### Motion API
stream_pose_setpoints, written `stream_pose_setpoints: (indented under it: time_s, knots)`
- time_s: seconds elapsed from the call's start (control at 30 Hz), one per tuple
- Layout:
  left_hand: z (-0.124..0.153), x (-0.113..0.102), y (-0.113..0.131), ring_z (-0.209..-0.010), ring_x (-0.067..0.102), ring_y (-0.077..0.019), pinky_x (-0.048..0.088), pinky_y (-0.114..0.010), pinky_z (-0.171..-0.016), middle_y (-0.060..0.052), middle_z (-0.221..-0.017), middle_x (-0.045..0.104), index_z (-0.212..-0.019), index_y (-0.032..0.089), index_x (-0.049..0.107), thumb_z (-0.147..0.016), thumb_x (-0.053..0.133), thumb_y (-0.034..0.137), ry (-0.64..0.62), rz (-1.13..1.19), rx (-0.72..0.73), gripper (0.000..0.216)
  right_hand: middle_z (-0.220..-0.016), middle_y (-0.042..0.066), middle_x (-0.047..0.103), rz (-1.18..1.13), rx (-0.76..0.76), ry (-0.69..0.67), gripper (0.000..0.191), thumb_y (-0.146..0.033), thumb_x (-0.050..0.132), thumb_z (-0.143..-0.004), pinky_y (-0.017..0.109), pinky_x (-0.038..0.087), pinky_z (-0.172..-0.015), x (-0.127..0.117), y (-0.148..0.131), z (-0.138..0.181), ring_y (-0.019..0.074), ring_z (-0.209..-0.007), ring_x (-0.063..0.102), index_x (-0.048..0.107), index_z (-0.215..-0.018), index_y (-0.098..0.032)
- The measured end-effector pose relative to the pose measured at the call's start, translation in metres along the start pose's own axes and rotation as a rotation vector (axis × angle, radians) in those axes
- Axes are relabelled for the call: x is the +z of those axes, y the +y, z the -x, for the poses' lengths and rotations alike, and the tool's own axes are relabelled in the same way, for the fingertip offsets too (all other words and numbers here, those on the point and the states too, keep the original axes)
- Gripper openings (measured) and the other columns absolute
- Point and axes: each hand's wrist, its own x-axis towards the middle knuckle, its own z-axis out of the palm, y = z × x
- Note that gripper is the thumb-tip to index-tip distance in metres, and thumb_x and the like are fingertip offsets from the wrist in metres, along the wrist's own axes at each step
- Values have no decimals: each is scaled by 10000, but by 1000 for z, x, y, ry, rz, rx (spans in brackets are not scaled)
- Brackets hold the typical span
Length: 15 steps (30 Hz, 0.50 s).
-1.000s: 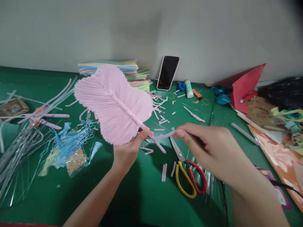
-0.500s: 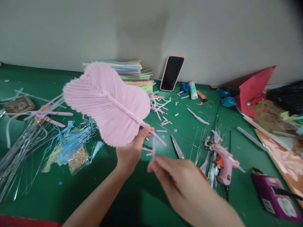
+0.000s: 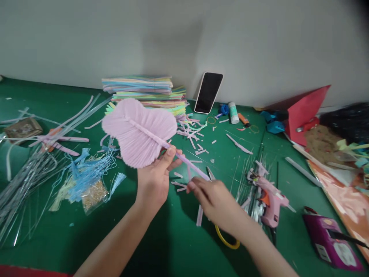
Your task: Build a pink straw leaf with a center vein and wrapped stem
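My left hand (image 3: 154,181) pinches the base of a pink pleated fan (image 3: 138,130) shaped like a butterfly wing and holds it up above the green table (image 3: 161,238). The fan tilts away to the upper left. A thin pink stem (image 3: 191,165) runs from the fan's base down to my right hand (image 3: 215,200), whose fingertips close on the stem's lower end. Yellow-handled scissors (image 3: 226,240) lie on the table, mostly hidden under my right hand.
A stack of coloured paper (image 3: 147,90) and a phone (image 3: 208,93) stand at the wall. A pink glue gun (image 3: 269,200) lies right of my hands, a purple box (image 3: 331,240) further right. Clear sticks (image 3: 25,184), blue tassels (image 3: 86,173) and pink scraps litter the left.
The fan has lowered and tipped away, so it looks smaller. My right hand moved from the right, down under the fan, and now grips the stem's end near the scissors.
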Motion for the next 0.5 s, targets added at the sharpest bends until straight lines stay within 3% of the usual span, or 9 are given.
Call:
stream_pose_setpoints:
  time_s: [0.1,0.23,0.37,0.43,0.5]
  knots:
    - [-2,-3,-10,-696,712,-128,608,-199,-621,14,-764,704,-788,162,694,-685,804,193,57,-93,87,154,-675,-4,618,-78,5,-43,264,-211,373,-959,229,355,-535,11,-28,13,116,-555,544,559,-772,-197]
    - [3,-8,-18,-706,713,-146,613,-218,-664,-10,-759,723,-759,165,723,-712,780,223,6,-329,212,94,-622,-32,561,8,-65,53,250,-211,376,-959,208,337,-503,-28,-45,22,96,-522,501,553,-782,-211]
    - [9,-7,-9,-719,707,-144,612,-210,-670,-1,-739,710,-724,174,726,-736,766,239,-52,-372,147,78,-522,-60,441,235,-70,216,278,-294,425,-965,217,293,-470,-75,-21,13,91,-452,385,513,-713,-215]
    - [9,-4,-1,-701,701,-128,604,-186,-615,17,-725,687,-739,177,711,-754,756,237,-76,-240,59,77,-512,-58,434,274,-69,239,294,-307,420,-967,220,295,-471,-80,-3,7,94,-447,376,519,-706,-212]
    - [7,-1,5,-697,695,-106,595,-162,-598,36,-739,674,-768,181,702,-737,773,205,-84,-108,2,82,-521,-49,468,258,-65,201,297,-277,414,-963,220,307,-481,-68,9,3,96,-453,411,522,-695,-208]
